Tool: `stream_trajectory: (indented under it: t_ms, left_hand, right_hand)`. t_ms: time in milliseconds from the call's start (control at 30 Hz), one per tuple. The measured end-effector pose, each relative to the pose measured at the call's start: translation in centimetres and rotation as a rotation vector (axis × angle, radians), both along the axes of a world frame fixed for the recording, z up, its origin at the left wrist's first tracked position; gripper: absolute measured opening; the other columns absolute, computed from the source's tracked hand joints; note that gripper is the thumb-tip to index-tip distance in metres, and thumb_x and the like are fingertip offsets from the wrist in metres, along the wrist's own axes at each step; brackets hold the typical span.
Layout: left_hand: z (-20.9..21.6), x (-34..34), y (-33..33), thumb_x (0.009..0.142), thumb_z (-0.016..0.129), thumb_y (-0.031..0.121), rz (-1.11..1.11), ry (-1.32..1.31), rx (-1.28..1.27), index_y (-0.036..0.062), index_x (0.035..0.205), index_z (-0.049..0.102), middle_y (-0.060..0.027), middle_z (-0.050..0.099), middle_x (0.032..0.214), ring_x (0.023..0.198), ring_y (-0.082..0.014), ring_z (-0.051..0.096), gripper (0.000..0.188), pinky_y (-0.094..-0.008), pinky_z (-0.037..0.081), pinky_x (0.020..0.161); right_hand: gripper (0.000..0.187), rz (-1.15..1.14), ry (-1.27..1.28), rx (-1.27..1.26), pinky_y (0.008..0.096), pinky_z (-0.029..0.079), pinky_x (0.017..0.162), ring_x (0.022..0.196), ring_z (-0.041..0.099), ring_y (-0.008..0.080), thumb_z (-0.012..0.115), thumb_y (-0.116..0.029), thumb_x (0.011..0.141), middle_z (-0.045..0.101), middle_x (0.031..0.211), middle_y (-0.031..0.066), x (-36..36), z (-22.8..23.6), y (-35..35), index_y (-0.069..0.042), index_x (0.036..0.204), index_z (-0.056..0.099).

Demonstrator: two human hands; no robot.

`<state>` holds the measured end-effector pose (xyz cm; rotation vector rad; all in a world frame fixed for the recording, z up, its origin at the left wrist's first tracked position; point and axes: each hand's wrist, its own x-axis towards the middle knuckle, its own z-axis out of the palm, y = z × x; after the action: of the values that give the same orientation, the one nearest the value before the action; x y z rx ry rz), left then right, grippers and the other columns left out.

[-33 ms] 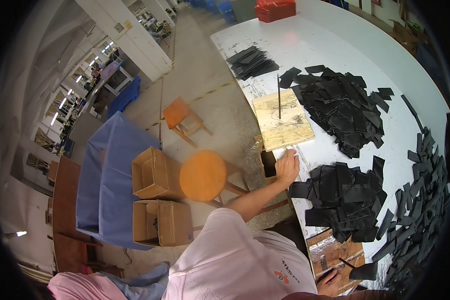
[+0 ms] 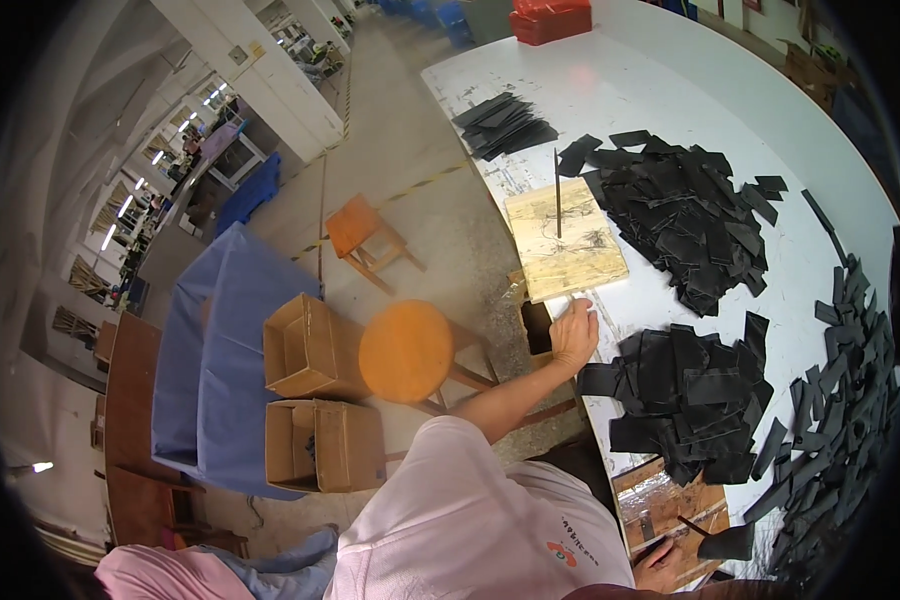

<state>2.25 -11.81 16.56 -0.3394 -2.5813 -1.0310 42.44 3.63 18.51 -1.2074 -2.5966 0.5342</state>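
Note:
My left hand rests at the table's near edge with its fingers curled together, just below a pale wooden board. Whatever it may hold is too small to make out. A thin dark rod stands upright on that board. Low on the right, my right hand lies partly in view at a brown wooden board, its fingers bent around a narrow dark thing that I cannot identify. Beside it, a black fabric piece sits at the end of a short dark rod.
Black fabric pieces form a near pile, a farther pile, a neat stack and a long heap along the right. A red package is at the far end. Left are stools, cartons and another person.

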Motion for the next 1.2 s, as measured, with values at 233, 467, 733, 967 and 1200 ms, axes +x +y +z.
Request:
stream_trajectory:
  t_ms: [233,467,733,967,1200]
  left_hand:
    - [0.4,0.1,0.1,0.081,0.054,0.017,0.013,-0.071,-0.014,0.0020,0.095,0.052,-0.0191,0.060,0.085,0.075,-0.0367,0.059,0.021,-0.0446,0.046,0.066]
    - [0.3,0.1,0.1,0.080,0.056,0.018,0.027,-0.011,0.028,0.0031,0.090,0.053,-0.0180,0.060,0.082,0.074,-0.0363,0.059,0.018,-0.0441,0.046,0.065]
    - [0.0,0.0,0.1,0.080,0.056,0.017,0.048,-0.009,0.053,0.0035,0.087,0.053,-0.0174,0.060,0.079,0.073,-0.0366,0.059,0.016,-0.0448,0.046,0.065]
    - [0.0,0.0,0.2,0.079,0.055,0.015,0.069,0.000,0.045,0.0038,0.084,0.052,-0.0179,0.059,0.079,0.072,-0.0367,0.058,0.012,-0.0445,0.045,0.064]
    - [-0.2,0.0,0.4,0.081,0.052,0.013,0.085,-0.008,0.057,0.0030,0.083,0.052,-0.0184,0.060,0.080,0.074,-0.0374,0.058,0.011,-0.0459,0.045,0.066]
  right_hand:
    - [0.030,0.061,0.025,-0.032,0.0433,0.042,0.055,0.065,0.055,0.0390,0.044,-0.024,0.094,0.055,0.070,0.0223,0.1,0.1,0.3,0.002,0.081,0.054]
    - [0.033,0.038,0.093,-0.083,0.0439,0.040,0.056,0.065,0.053,0.0392,0.042,-0.026,0.094,0.053,0.069,0.0228,0.1,-0.4,0.3,0.002,0.081,0.053]
    - [0.034,0.129,0.072,0.013,0.0433,0.040,0.055,0.064,0.053,0.0385,0.040,-0.025,0.095,0.052,0.068,0.0228,0.0,0.0,0.4,0.002,0.081,0.052]
    - [0.034,0.140,0.032,0.079,0.0416,0.039,0.054,0.062,0.052,0.0368,0.037,-0.025,0.096,0.049,0.067,0.0215,-0.4,1.0,0.2,0.002,0.080,0.051]
    - [0.033,0.121,0.046,0.074,0.0414,0.040,0.054,0.062,0.052,0.0356,0.039,-0.026,0.095,0.050,0.068,0.0206,-0.2,0.6,0.3,0.002,0.081,0.052]
